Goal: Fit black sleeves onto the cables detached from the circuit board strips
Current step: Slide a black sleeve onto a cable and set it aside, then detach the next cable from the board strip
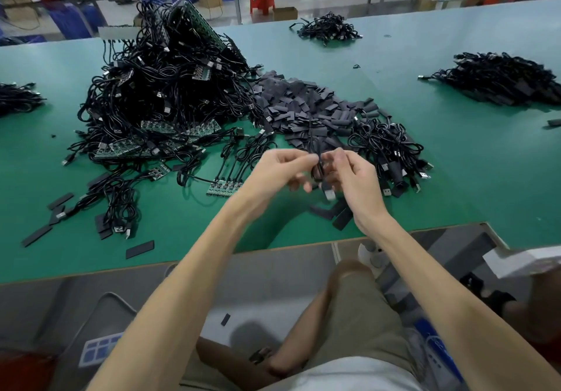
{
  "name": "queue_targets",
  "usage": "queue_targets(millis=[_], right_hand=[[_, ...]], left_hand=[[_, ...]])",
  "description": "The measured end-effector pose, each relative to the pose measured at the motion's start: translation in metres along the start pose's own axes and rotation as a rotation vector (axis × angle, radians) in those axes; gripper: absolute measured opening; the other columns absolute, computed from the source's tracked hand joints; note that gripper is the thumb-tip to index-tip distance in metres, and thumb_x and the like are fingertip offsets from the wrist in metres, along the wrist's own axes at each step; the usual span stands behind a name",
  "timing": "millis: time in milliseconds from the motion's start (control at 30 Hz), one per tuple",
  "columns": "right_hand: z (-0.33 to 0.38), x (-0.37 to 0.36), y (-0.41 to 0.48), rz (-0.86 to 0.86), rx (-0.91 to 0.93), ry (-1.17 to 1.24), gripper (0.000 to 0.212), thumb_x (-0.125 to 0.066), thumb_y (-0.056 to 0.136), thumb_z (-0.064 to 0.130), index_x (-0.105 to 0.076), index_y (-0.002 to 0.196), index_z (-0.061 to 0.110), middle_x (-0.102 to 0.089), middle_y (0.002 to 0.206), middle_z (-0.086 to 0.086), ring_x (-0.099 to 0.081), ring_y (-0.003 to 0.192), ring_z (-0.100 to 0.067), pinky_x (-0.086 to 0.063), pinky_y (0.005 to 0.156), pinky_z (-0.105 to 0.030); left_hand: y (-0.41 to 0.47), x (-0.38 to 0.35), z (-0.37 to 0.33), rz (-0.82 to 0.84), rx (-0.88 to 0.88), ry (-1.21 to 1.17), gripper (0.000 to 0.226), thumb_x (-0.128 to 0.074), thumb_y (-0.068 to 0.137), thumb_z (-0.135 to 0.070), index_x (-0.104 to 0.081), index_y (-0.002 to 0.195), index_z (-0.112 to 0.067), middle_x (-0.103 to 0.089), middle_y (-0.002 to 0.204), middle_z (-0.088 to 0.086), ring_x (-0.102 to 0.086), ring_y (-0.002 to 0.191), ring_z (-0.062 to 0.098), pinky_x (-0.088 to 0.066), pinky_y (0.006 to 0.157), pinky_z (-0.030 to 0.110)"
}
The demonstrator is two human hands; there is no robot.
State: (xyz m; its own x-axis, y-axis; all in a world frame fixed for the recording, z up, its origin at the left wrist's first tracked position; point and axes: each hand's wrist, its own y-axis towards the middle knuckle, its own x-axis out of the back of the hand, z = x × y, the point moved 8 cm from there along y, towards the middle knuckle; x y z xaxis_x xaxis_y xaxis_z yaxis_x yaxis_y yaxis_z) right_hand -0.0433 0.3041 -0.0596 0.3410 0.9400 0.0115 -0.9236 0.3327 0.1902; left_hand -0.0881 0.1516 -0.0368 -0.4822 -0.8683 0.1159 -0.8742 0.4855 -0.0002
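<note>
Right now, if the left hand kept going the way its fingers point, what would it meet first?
The cable the left hand pinches; just past it, probably the right hand, though depth is unclear.

On the table (425, 172), the cable heap (164, 87) with boards (127, 148) lies left of middle. The sleeves (303, 108) are piled just right of it, touching it, and a smaller cable pile (391, 151) lies right of them. A back pile (329, 29) sits well behind; a right pile (510, 78), perhaps sleeved cables, lies far right.

Head view, angled down, near table (425, 178)
</note>
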Motion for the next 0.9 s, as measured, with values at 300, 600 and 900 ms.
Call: queue_targets(millis=[300,600,900], right_hand=[[-0.008,-0.016,0.003,0.105,-0.035,-0.125,0.021,-0.054,0.105,0.039,-0.063,0.1,0.022,-0.075,0.076,-0.002,-0.069,0.057,-0.018,-0.044,0.05,-0.024],[-0.005,-0.016,0.001,0.104,-0.031,-0.13,0.012,-0.054,0.105,0.025,-0.063,0.105,0.017,-0.075,0.076,-0.005,-0.068,0.058,-0.022,-0.044,0.049,-0.025],[-0.005,-0.017,-0.001,0.144,-0.024,-0.105,0.008,-0.057,0.104,0.019,-0.063,0.105,0.014,-0.073,0.076,-0.002,-0.067,0.06,-0.018,-0.045,0.05,-0.025]], left_hand=[[0.05,-0.053,-0.063,0.141,0.065,-0.079,0.033,-0.062,0.102,-0.032,-0.067,0.116,-0.003,-0.078,0.1,0.006,-0.076,0.088,0.022,-0.054,0.074,0.031],[0.033,-0.029,-0.041,-0.044,-0.009,-0.083,0.024,-0.055,0.104,-0.009,-0.066,0.124,-0.001,-0.075,0.109,0.018,-0.073,0.081,0.027,-0.058,0.062,0.029],[-0.024,0.077,-0.023,-0.495,-0.067,0.962,0.023,-0.064,0.098,-0.023,-0.07,0.12,-0.02,-0.06,0.122,0.005,-0.051,0.118,0.027,-0.044,0.102,0.042]])
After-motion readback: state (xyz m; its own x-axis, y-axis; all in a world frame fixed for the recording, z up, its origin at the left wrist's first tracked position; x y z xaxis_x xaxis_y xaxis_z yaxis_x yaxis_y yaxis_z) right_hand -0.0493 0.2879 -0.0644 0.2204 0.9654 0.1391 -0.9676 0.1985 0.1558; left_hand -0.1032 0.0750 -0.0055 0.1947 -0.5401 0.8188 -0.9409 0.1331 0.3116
